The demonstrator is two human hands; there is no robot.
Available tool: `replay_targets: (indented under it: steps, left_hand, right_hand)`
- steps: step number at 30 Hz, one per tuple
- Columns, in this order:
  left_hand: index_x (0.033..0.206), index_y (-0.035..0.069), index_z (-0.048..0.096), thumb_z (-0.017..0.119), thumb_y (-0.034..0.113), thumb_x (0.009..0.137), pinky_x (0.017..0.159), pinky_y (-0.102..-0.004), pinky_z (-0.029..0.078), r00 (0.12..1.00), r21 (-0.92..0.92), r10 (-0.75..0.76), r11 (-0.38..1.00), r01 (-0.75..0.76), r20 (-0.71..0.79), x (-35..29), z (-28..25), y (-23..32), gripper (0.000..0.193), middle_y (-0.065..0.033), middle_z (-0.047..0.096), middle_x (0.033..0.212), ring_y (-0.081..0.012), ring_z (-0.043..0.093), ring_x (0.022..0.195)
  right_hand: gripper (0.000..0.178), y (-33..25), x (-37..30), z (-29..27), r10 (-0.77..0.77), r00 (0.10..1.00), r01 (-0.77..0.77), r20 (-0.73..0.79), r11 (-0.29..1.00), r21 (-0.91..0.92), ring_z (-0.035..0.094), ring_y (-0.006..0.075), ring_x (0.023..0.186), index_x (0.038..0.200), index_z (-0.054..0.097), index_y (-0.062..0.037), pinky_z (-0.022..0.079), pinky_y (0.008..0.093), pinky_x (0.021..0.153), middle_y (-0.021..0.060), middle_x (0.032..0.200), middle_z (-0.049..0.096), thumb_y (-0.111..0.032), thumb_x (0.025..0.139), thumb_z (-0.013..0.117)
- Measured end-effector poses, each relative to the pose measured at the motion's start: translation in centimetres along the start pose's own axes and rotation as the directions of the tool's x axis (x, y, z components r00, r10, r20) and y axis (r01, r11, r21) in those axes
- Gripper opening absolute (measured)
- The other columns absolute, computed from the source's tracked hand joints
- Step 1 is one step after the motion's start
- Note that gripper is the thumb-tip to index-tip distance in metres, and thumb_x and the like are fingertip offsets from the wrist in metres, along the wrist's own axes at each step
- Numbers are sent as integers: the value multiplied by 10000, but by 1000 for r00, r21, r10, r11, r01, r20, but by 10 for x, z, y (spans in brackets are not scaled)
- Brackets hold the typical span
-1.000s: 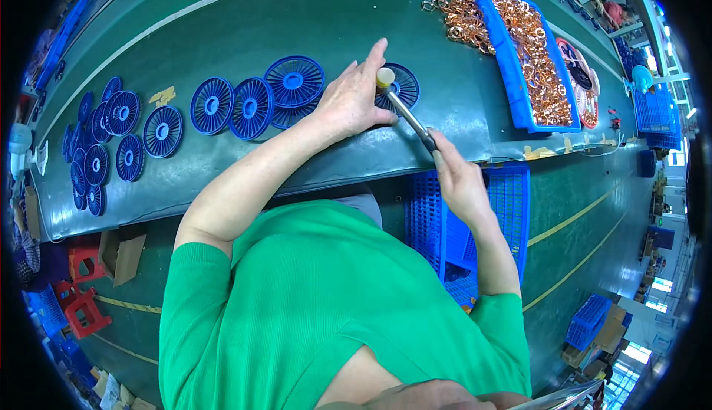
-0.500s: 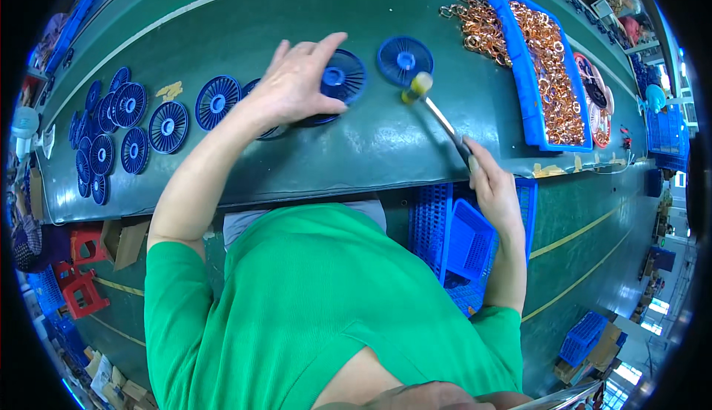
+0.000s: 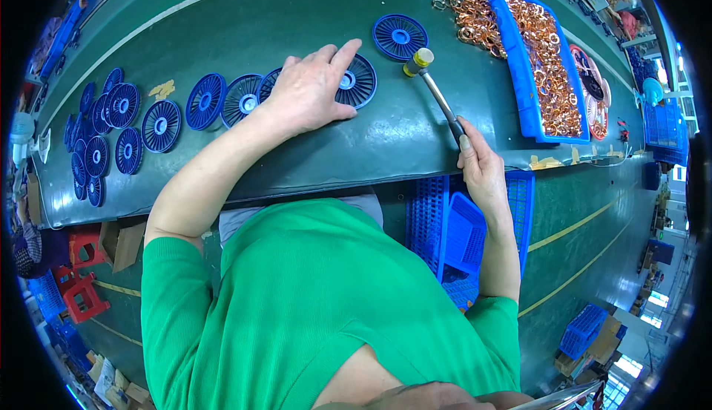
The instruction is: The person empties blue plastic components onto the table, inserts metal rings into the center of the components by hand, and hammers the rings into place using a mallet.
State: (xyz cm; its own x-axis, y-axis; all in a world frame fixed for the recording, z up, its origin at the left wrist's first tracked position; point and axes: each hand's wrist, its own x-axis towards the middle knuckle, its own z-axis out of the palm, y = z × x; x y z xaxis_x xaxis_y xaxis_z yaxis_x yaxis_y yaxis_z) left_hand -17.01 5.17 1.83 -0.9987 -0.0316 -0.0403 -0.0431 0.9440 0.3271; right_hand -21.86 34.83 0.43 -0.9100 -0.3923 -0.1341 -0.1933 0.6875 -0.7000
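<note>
My right hand is closed round the dark handle of a small mallet. The mallet's pale yellow head is raised over the green table, just below a lone blue slotted disc. My left hand has its thumb and fingers spread at the left side of another blue slotted disc, covering part of it. Partly behind that hand and wrist sits one more disc. Further left are a disc by my forearm and another disc beside it.
Several blue discs cluster at the table's left end. At the right stands a blue tray of copper-coloured rings, with loose rings spilled beside it. Blue crates sit below the table's front edge, red stools at lower left.
My left hand has shifted slightly right, and the disc by it now lies flatter and further right. The mallet's head has risen a little. More discs show left of my hand.
</note>
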Motion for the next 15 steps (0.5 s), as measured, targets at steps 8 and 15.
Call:
replay_targets:
  steps: [8,15]
  left_hand:
    - [1502,162,119,838,294,652,1110,-551,284,990,-195,102,973,-120,-99,11,24,8,1121,-213,503,1341,-351,502,1239]
    - [1497,120,128,854,379,608,1100,-563,287,991,-218,74,971,-98,-116,14,28,2,1176,-218,551,1273,-345,563,1156]
  right_hand:
    - [376,-39,-43,-22,-167,978,201,-125,911,359,457,51,627,1365,501,-50,399,208,559,-7,732,511,-86,993,459]
    - [375,-22,-30,6,-206,976,214,71,969,-125,648,367,1012,1324,512,-30,522,391,840,223,1127,646,-60,951,508]
